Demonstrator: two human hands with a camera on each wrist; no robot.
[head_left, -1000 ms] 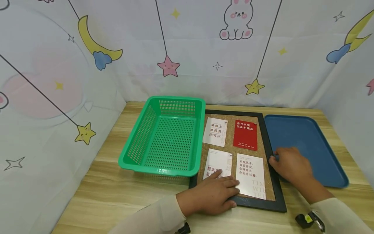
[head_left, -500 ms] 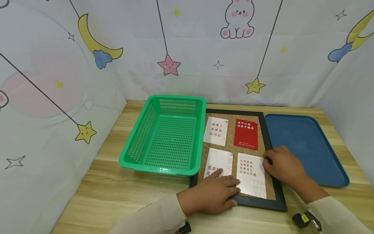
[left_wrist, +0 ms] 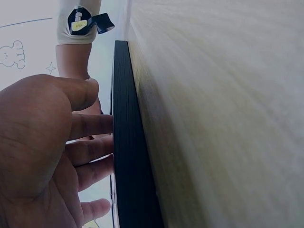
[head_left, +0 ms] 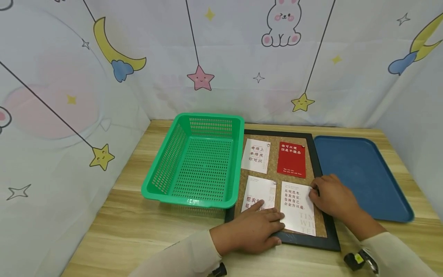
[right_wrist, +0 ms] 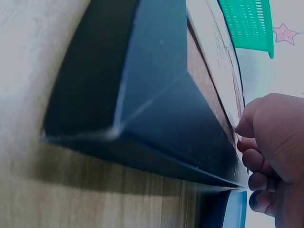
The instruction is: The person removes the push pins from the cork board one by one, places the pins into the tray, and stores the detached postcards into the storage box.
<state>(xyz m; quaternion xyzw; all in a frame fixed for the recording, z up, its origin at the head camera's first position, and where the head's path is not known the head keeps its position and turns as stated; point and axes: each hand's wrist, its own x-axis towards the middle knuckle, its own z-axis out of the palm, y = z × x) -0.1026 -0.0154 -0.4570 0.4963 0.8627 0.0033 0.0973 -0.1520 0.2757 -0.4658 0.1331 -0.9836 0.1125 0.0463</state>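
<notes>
A black-framed corkboard (head_left: 273,159) lies flat on the table with several printed cards. My left hand (head_left: 254,230) rests on its near edge, fingers spread over the lower-left white card (head_left: 259,191) and touching the lower-right white card (head_left: 297,211). In the left wrist view those fingers reach straight over the black frame (left_wrist: 128,142). My right hand (head_left: 333,196), fingers curled, pinches at the upper-right corner of the lower-right card; whatever its fingertips hold is hidden. Small pins (head_left: 274,182) sit at the same corner of the red card (head_left: 291,159) and both other white cards.
A green perforated basket (head_left: 194,203) stands to the left, its rim overlapping the board's left side. To the right lies a blue tray (head_left: 360,169) close beside the board. A patterned white cloth (head_left: 235,104) rises behind the table.
The right hand has moved left from the tray's edge and the board's right frame onto the lower-right card's upper corner. The left hand has stayed in place.
</notes>
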